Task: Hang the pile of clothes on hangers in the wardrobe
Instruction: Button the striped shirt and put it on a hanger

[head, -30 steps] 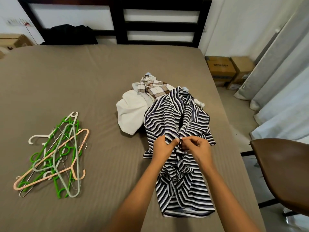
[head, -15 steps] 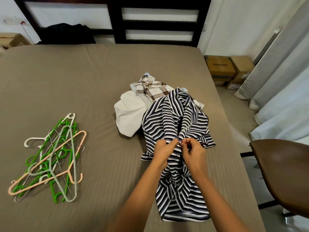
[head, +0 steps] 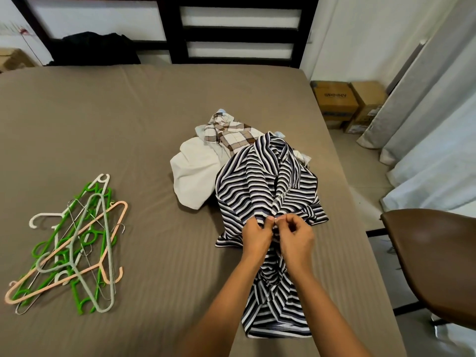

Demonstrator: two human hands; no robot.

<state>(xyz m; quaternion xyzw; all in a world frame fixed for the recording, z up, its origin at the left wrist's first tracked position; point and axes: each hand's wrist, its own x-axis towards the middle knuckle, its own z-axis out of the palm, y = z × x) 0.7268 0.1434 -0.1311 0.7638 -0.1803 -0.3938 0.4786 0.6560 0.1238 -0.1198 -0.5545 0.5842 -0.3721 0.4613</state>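
— Grip?
— Left hand (head: pixel 257 237) and right hand (head: pixel 296 238) close together, at about 5 o'clock from mid-frame. Fingers curled on both, pinching the front edges of the shirt (head: pixel 247 186) between thumb and fingertips, the two pinches meeting at one spot.
— And the lie of that shirt?
— Striped dark and white, crumpled lengthwise on the bed (head: pixel 128 112), collar towards 12, hem towards 6, forearms crossing over its lower half. Not yet on a hanger.
— Beyond it?
— Touching the collar end: a white garment (head: pixel 195 173) at 10 o'clock of the shirt, a check shirt (head: pixel 229 134) on top towards 12, a scrap of pale blue cloth (head: pixel 199 130) peeking out beneath.
— Hangers (head: pixel 77 243)?
— Loose heap at 9 o'clock, well apart from the clothes. Green, peach, grey-green and white plastic, plus thin wire ones, tangled flat on the sheet.
— Containers?
— Two boxes (head: pixel 334 99) on the floor at 2 o'clock, side by side by the wall, near the curtains (head: pixel 425 124). Tops closed, contents hidden; "SPINNY" printed on the left one.
— Anything more?
— Dark cloth (head: pixel 95 48) at 11 against the headboard (head: pixel 180 34); brown chair (head: pixel 438 253) at 4, just off the bed's edge
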